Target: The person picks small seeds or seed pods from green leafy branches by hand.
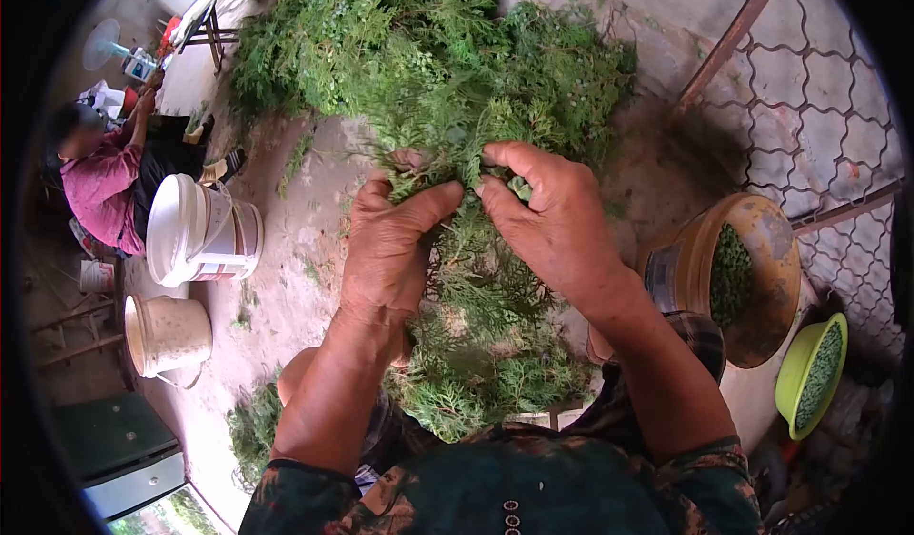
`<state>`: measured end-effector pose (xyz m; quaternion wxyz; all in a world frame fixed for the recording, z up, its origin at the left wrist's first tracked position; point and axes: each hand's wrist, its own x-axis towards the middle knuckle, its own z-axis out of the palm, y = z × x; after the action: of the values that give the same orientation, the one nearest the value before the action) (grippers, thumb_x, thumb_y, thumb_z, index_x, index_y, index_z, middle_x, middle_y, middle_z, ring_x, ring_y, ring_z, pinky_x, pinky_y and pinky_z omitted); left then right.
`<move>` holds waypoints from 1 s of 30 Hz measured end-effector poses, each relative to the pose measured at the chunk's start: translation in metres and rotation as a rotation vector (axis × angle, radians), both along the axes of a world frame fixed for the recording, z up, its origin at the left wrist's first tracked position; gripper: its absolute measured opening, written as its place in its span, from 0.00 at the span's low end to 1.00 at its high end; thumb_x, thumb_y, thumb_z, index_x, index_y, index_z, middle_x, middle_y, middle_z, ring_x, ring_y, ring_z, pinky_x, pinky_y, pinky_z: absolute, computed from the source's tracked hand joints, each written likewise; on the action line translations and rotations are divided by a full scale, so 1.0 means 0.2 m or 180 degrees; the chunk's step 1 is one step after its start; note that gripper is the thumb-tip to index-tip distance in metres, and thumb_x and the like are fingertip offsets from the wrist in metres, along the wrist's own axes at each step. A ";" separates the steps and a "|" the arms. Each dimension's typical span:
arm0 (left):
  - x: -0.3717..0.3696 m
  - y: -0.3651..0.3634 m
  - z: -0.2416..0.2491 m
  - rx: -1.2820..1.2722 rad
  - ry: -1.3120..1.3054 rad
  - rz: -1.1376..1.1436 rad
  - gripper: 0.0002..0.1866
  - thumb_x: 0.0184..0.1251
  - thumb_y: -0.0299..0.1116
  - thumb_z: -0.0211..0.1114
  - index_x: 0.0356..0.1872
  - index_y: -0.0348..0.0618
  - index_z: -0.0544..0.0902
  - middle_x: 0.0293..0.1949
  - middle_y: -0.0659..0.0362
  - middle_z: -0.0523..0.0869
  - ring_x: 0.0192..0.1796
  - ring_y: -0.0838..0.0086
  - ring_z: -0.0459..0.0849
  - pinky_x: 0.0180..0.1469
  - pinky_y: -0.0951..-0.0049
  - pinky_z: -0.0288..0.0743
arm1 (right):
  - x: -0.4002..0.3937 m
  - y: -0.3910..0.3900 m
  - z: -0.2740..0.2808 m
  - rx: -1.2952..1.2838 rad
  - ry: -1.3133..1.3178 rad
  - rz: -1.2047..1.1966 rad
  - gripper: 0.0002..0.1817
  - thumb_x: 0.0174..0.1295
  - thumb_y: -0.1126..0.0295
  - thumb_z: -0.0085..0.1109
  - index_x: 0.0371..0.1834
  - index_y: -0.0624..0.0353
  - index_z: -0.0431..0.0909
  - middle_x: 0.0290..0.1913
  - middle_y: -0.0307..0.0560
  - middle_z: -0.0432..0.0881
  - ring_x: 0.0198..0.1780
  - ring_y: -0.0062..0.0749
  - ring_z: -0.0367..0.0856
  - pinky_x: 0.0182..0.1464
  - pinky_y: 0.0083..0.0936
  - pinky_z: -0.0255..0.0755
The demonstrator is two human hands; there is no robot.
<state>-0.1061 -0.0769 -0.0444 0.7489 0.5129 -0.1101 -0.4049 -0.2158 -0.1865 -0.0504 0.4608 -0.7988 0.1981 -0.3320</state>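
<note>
So both hands are up close together here, working on a leafy green sprig (465, 213) that sits right between them. The left hand (395, 240) has it gripped between thumb and fingers, and the right hand (547, 211) is curled in just beside it, closed around some small green berries (520, 188); can't tell if its fingertips have the stem too. Straight past the hands there's a big heap of cut greenery (400, 49) on the floor, and more loose clippings (495, 383) lie on the near side, between the knees. Off to the right of the right hand is a tilted yellowish bucket (766, 230) with green berries inside, and near it a lime-green basin (784, 383) filled with small greenish bits. Over left of the left hand you've got a white bucket (176, 230), a beige pail (176, 335) just nearer, and someone seated in a pink shirt (100, 188).
</note>
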 end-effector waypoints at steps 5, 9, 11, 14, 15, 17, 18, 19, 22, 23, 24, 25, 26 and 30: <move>-0.02 -0.01 0.02 -0.0109 0.0041 0.0060 0.18 0.52 0.15 0.66 0.44 0.40 0.76 0.40 0.58 0.82 0.42 0.74 0.80 0.49 0.75 0.75 | 0.00 -0.01 0.01 -0.1124 -0.0111 -0.0060 0.08 0.53 0.73 0.59 0.34 0.62 0.72 0.27 0.52 0.76 0.28 0.49 0.77 0.28 0.37 0.71; -0.04 -0.03 0.02 0.0074 -0.0458 -0.0034 0.15 0.53 0.17 0.65 0.43 0.41 0.78 0.36 0.59 0.83 0.37 0.76 0.80 0.45 0.77 0.75 | -0.02 0.00 0.04 -0.1227 -0.0095 -0.0255 0.11 0.52 0.76 0.61 0.40 0.63 0.74 0.33 0.55 0.79 0.32 0.50 0.79 0.34 0.34 0.74; -0.05 -0.03 0.02 0.0341 -0.0735 0.0003 0.14 0.54 0.18 0.64 0.43 0.41 0.79 0.35 0.60 0.84 0.35 0.77 0.80 0.43 0.77 0.75 | -0.04 -0.02 0.04 -0.1491 0.0130 -0.0140 0.11 0.53 0.75 0.61 0.40 0.61 0.74 0.32 0.55 0.79 0.31 0.50 0.79 0.33 0.34 0.74; 0.03 0.01 0.01 0.0238 -0.0550 -0.0033 0.14 0.54 0.18 0.65 0.42 0.41 0.79 0.34 0.59 0.84 0.33 0.76 0.81 0.39 0.77 0.75 | -0.09 -0.18 0.08 -0.1994 0.0267 -0.0888 0.09 0.54 0.73 0.60 0.39 0.61 0.75 0.30 0.55 0.79 0.29 0.48 0.80 0.31 0.34 0.73; 0.03 0.02 0.01 0.0227 -0.0543 -0.0019 0.14 0.54 0.18 0.65 0.42 0.41 0.79 0.34 0.59 0.84 0.33 0.76 0.81 0.39 0.77 0.75 | -0.13 -0.27 0.10 -0.1868 0.0305 -0.1331 0.09 0.57 0.71 0.59 0.40 0.61 0.76 0.27 0.50 0.79 0.26 0.37 0.79 0.28 0.30 0.72; 0.05 0.03 0.02 0.0002 -0.0123 0.0381 0.12 0.53 0.18 0.65 0.38 0.41 0.78 0.34 0.59 0.84 0.34 0.76 0.82 0.39 0.76 0.76 | -0.23 -0.39 0.18 -0.0671 0.0042 -0.1643 0.12 0.60 0.64 0.57 0.42 0.59 0.77 0.25 0.34 0.74 0.23 0.17 0.70 0.24 0.16 0.65; 0.05 0.04 0.02 0.0079 -0.0185 0.0461 0.10 0.53 0.18 0.65 0.34 0.42 0.77 0.34 0.59 0.83 0.36 0.76 0.82 0.39 0.76 0.76 | -0.28 -0.40 0.26 0.0736 -0.0223 -0.1692 0.12 0.60 0.63 0.56 0.42 0.57 0.77 0.24 0.32 0.72 0.21 0.12 0.65 0.21 0.09 0.58; 0.07 0.04 0.01 0.0045 -0.0183 0.0480 0.10 0.53 0.18 0.65 0.34 0.42 0.77 0.34 0.59 0.83 0.36 0.76 0.82 0.39 0.76 0.76 | -0.33 -0.40 0.32 0.0928 -0.0353 -0.1993 0.12 0.60 0.64 0.56 0.42 0.57 0.77 0.24 0.32 0.71 0.21 0.10 0.63 0.20 0.08 0.56; 0.13 0.04 -0.04 0.0326 0.0446 0.0439 0.10 0.55 0.18 0.65 0.34 0.45 0.75 0.34 0.59 0.82 0.36 0.73 0.82 0.40 0.76 0.76 | -0.54 -0.42 0.37 0.0938 -0.0821 -0.2447 0.12 0.61 0.63 0.55 0.42 0.58 0.77 0.25 0.33 0.71 0.23 0.10 0.64 0.19 0.07 0.52; 0.13 0.04 -0.03 0.0332 0.0458 0.0440 0.10 0.55 0.18 0.65 0.34 0.45 0.75 0.34 0.59 0.82 0.36 0.73 0.82 0.40 0.76 0.76 | -0.65 -0.46 0.35 0.0565 -0.0755 -0.2611 0.12 0.61 0.63 0.55 0.42 0.58 0.77 0.25 0.33 0.71 0.21 0.10 0.63 0.18 0.08 0.51; 0.12 0.04 -0.01 0.0246 0.0509 0.0193 0.11 0.55 0.19 0.65 0.35 0.46 0.74 0.34 0.58 0.82 0.37 0.73 0.82 0.41 0.76 0.76 | -0.72 -0.47 0.36 0.0615 -0.0852 -0.2896 0.12 0.60 0.63 0.56 0.41 0.57 0.77 0.25 0.33 0.71 0.23 0.11 0.64 0.21 0.09 0.54; 0.11 0.04 0.00 0.0150 0.0559 -0.0056 0.12 0.55 0.20 0.66 0.36 0.46 0.74 0.35 0.58 0.82 0.37 0.73 0.82 0.42 0.77 0.75 | -0.79 -0.48 0.36 0.0668 -0.0957 -0.3179 0.11 0.59 0.62 0.57 0.40 0.56 0.77 0.25 0.32 0.72 0.24 0.12 0.66 0.24 0.10 0.57; 0.10 0.03 0.00 0.0138 0.0571 -0.0065 0.12 0.55 0.20 0.66 0.36 0.46 0.74 0.35 0.58 0.82 0.37 0.73 0.82 0.42 0.77 0.75 | -0.94 -0.54 0.30 0.0423 -0.0699 -0.3248 0.14 0.58 0.62 0.58 0.43 0.58 0.77 0.26 0.34 0.74 0.25 0.14 0.68 0.25 0.12 0.60; 0.08 0.00 -0.05 0.0158 0.0668 0.0419 0.10 0.57 0.21 0.66 0.36 0.44 0.74 0.33 0.58 0.83 0.34 0.72 0.82 0.37 0.76 0.77 | -1.57 -0.82 -0.39 -0.1384 0.2762 -0.3954 0.21 0.57 0.64 0.56 0.51 0.63 0.73 0.34 0.53 0.82 0.36 0.50 0.81 0.38 0.38 0.74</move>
<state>-0.0905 -0.0760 -0.0542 0.7684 0.4921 0.0128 -0.4089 -0.5292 -0.3503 -0.1284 -0.0942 -0.6723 0.7010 -0.2186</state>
